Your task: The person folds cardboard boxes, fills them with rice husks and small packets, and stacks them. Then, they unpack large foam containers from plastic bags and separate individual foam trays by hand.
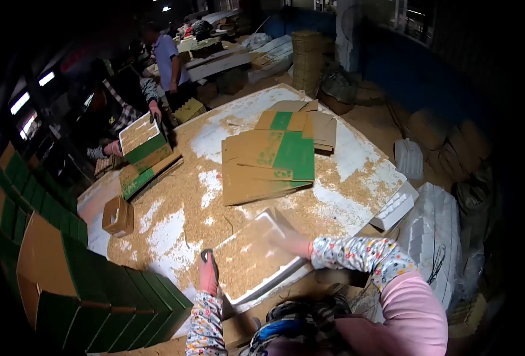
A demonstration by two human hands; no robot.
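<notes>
In front of me, close to my body, lies a white foam tray (258,292) filled level with sawdust-like shavings. My left hand (208,276), in a pink glove with dark fingertips, is closed on the tray's left edge. Over the tray's right end is my right hand (293,242), also gloved and smeared by motion, so its fingers cannot be made out. Loose shavings (173,196) cover much of the white tabletop (345,199) around the tray. Flattened brown and green cartons (268,157) are stacked just beyond it.
Green and brown cartons (96,285) stand in rows at left. A small brown box (118,217) sits on the table. Across it, a co-worker's gloved hands (154,111) hold a shavings-filled green box (144,148). Another person (169,62) stands behind. Plastic-wrapped white stacks (431,243) lie at right.
</notes>
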